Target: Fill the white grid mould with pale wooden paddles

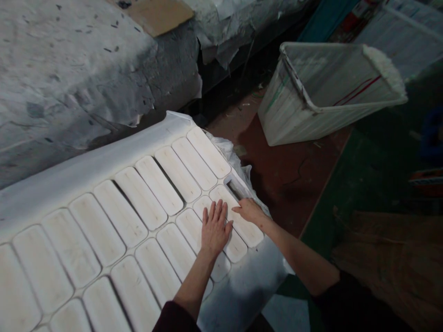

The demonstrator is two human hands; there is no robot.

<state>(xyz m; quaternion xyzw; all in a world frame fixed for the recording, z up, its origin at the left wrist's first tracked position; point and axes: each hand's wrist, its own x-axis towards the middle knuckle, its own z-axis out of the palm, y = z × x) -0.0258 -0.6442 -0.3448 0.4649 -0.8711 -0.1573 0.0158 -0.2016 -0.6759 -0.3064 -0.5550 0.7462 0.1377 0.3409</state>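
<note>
Rows of pale, flat, round-cornered rectangular pieces (159, 189) lie side by side in a white cut sheet. My left hand (215, 228) rests flat on the pieces of the nearer row, fingers stretched forward and slightly apart. Just to its right, my right hand (252, 212) is at the row's right end, beside an open slot (235, 188) in the sheet. Its thumb points left over the last piece (238, 221). The other fingers are curled down at the slot's edge and partly hidden, so what they grip cannot be made out.
A large whitish bin (294, 110) stands on the red floor (287, 180) beyond the right end. At the upper left is a covered surface (86, 60) with torn edges, dark scraps and a brown board (159, 16). Crumpled white material (224, 147) hangs at the stack's right end.
</note>
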